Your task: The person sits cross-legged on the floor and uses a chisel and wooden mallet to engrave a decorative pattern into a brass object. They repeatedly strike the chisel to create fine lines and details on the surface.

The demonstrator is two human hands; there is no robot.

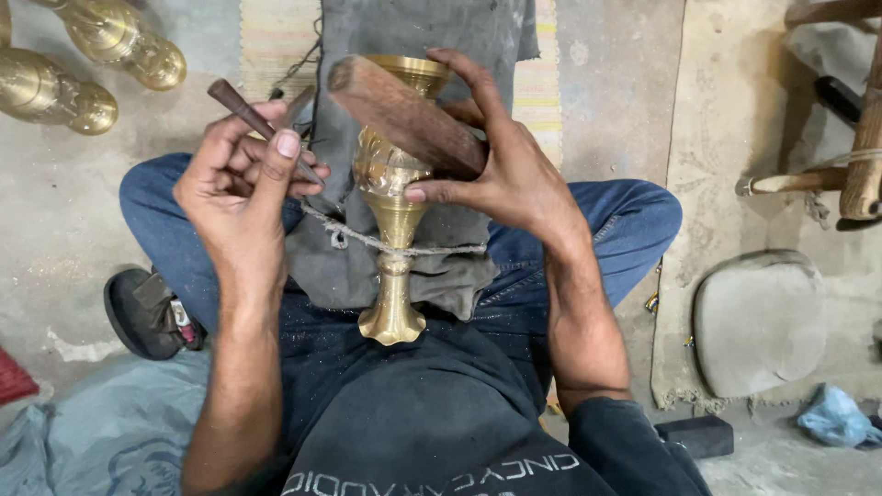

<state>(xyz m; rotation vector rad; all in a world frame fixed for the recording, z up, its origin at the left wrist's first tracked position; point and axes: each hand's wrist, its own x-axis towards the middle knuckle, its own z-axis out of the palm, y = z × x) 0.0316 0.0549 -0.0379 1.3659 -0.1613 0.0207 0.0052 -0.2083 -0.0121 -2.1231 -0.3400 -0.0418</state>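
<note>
Brass vase (390,211), ribbed w/ flared foot, lay across person's lap on grey cloth (441,276), tied by rope (367,241). Left hand (241,184) pinched a thin dark chisel (262,124); right hand (501,165) gripped a rough wooden block (404,115) over vase.

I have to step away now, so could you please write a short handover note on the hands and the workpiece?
Left hand: grips a slim chisel-like tool, tip pointed toward the brass vase.
Right hand: holds a wooden block over the vase's upper body.
Vase: lies on a grey cloth across the lap, tied down with cord at the neck.
Done: a band of relief pattern shows on the bulb.
Left: the stem and foot look plain.
Two more brass pieces lie on the floor.
</note>
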